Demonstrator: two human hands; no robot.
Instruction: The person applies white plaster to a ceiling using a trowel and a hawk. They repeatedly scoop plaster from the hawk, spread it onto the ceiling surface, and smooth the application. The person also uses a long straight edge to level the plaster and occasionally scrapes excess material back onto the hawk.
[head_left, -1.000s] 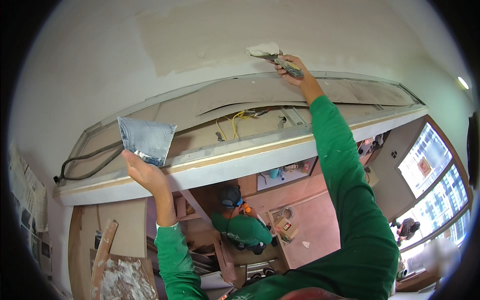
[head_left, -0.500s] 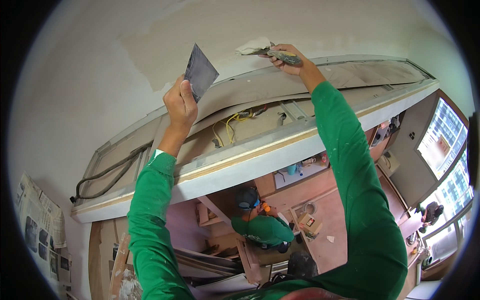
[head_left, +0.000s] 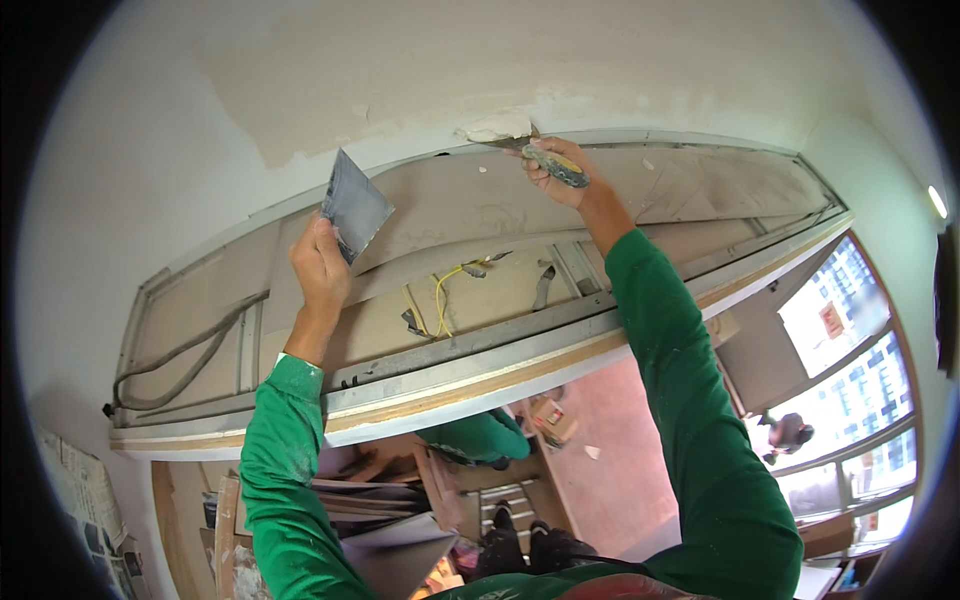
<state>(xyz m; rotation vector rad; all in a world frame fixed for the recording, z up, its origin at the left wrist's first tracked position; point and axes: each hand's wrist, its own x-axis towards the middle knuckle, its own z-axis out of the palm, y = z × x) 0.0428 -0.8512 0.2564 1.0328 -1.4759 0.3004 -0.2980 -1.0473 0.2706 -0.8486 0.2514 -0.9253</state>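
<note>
My left hand (head_left: 322, 268) grips a flat grey spreader plate (head_left: 358, 208) by its lower corner, thumb on its face, and holds it tilted above the ledge. In my right hand (head_left: 572, 183) is a putty knife with a smeared, yellow-marked handle (head_left: 556, 167). A mound of off-white putty (head_left: 500, 127) sits on its blade, close to the foot of the wall (head_left: 350, 75). The two tools are apart from each other. Beneath both hands runs a long ledge (head_left: 480, 375) with a metal frame and a loose sheet of board (head_left: 480, 200).
Inside the ledge lie yellow wires (head_left: 440, 300) and a dark flexible conduit (head_left: 195, 365). Below it, a co-worker in green (head_left: 478, 437) is partly hidden, near a cardboard box (head_left: 553, 420). Another person (head_left: 790, 432) is by the windows. Newspaper (head_left: 85, 490) hangs at the left.
The view has shifted, so more of the ledge's inside shows and the co-worker below is mostly hidden behind its edge. Both hands sit lower in the picture, still holding their tools.
</note>
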